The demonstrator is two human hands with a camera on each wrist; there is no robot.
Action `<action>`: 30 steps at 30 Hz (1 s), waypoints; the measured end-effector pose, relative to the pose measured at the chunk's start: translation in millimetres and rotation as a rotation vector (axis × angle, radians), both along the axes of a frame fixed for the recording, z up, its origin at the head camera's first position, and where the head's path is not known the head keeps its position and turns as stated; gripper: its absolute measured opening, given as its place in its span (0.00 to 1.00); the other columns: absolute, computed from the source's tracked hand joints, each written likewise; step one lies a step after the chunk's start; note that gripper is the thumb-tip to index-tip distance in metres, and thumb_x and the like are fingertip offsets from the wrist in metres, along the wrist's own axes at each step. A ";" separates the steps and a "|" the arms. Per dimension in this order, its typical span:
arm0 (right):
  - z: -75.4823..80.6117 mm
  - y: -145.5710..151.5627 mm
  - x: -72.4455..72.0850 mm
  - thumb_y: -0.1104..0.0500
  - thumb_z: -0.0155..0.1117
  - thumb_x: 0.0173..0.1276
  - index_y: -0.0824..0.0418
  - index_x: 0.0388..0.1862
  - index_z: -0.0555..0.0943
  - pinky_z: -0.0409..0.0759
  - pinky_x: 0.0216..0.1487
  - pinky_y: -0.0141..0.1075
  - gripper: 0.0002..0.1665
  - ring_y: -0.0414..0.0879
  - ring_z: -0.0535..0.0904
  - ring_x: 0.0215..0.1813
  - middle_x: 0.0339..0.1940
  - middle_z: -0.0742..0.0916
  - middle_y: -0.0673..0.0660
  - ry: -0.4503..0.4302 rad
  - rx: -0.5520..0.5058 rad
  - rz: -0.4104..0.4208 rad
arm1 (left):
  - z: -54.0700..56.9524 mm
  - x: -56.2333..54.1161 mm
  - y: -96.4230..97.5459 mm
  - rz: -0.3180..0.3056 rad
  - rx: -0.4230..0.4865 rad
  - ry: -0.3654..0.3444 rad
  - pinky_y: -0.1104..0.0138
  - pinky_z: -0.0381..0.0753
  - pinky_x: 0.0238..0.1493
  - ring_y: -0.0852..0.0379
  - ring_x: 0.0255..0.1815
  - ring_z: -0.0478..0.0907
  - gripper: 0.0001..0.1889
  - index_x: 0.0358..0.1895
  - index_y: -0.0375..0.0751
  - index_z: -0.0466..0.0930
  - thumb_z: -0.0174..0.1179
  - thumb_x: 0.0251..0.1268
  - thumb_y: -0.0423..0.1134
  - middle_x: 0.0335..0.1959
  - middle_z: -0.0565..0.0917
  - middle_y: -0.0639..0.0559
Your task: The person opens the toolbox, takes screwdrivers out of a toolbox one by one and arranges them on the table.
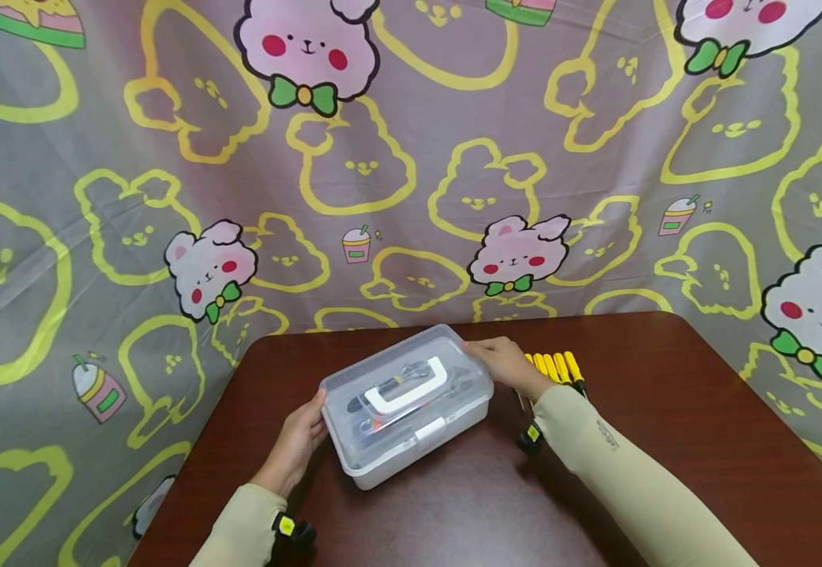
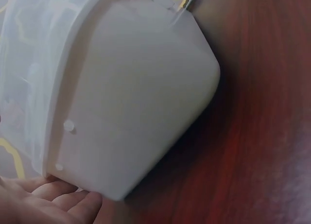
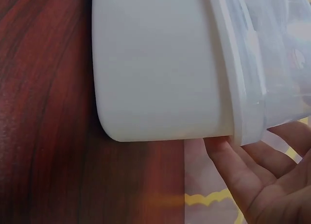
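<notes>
A white plastic storage box (image 1: 393, 469) with a clear lid (image 1: 350, 382) sits at an angle between both hands, its lid closed. On top lies a white carry handle (image 1: 411, 398), and a white latch (image 1: 431, 429) is at the front. Dark tools and something orange show dimly through the lid. The left hand (image 1: 296, 441) grips the box's left end, fingers against the rim and wall in the left wrist view. At the far right corner the right hand (image 1: 505, 364) holds the rim, its fingers (image 3: 233, 168) under the lid edge. Whether the base touches the table cannot be told.
Several screwdrivers with yellow handles (image 1: 558, 367) lie right of the box, partly hidden behind the right hand and forearm. The dark red-brown wooden table (image 1: 666, 409) ends at a patterned cloth backdrop (image 1: 425, 260) behind and at the sides.
</notes>
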State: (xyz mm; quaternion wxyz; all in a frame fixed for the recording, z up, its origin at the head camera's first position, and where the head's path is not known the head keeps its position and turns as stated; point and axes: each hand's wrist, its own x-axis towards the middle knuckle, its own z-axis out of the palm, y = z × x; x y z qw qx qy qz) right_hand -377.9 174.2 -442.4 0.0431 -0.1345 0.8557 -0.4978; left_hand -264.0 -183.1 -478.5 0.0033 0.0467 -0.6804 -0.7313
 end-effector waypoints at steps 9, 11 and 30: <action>-1.2 3.0 11.1 0.41 0.58 0.71 0.61 0.62 0.79 0.82 0.45 0.43 0.31 0.51 0.80 0.53 0.57 0.83 0.59 -0.046 -0.058 -0.021 | -0.8 -12.9 -4.5 -0.027 0.004 -0.018 0.52 0.62 0.66 0.43 0.64 0.68 0.36 0.68 0.24 0.62 0.47 0.76 0.56 0.64 0.70 0.30; -1.6 3.9 13.7 0.40 0.58 0.71 0.62 0.62 0.78 0.82 0.44 0.44 0.32 0.51 0.81 0.52 0.57 0.82 0.60 -0.058 -0.076 -0.020 | -1.4 -16.4 -6.6 -0.033 0.000 -0.024 0.51 0.61 0.66 0.42 0.66 0.67 0.37 0.68 0.24 0.62 0.48 0.75 0.57 0.65 0.69 0.30; -13.3 7.7 33.9 0.32 0.58 0.66 0.58 0.62 0.79 0.83 0.43 0.43 0.38 0.51 0.81 0.51 0.57 0.83 0.59 -0.025 -0.132 -0.113 | 1.2 -46.7 -9.4 -0.061 -0.008 -0.067 0.50 0.64 0.65 0.41 0.66 0.68 0.41 0.70 0.29 0.62 0.50 0.70 0.63 0.67 0.68 0.31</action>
